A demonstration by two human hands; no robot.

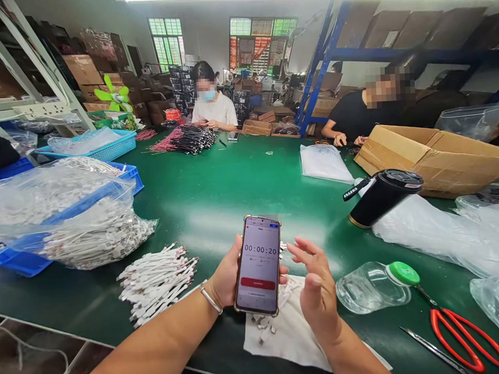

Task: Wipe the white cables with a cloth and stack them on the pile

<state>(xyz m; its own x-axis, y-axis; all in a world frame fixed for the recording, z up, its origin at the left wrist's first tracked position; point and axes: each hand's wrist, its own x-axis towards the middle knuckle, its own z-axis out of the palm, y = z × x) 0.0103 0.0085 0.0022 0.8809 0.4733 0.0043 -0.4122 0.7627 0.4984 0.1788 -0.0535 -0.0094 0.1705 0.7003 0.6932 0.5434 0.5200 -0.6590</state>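
My left hand [228,273] holds a smartphone [258,264] upright, its lit screen facing me with a timer and a red button. Just right of the phone, my right hand [317,284] hovers with its fingers spread and nothing in it. Below both hands lies a white cloth [295,341], partly hidden, with several small metallic pieces [263,324] on it. A pile of white cable pieces [160,278] rests on the green table [232,177] to the left of my left forearm.
At left, a plastic bag of white cables [97,234] lies over blue trays [25,265]. On the right are a clear bottle [374,286], red-handled scissors [466,332], tweezers [434,350], a black tumbler [386,196] and a cardboard box [436,157]. Two people sit across the table.
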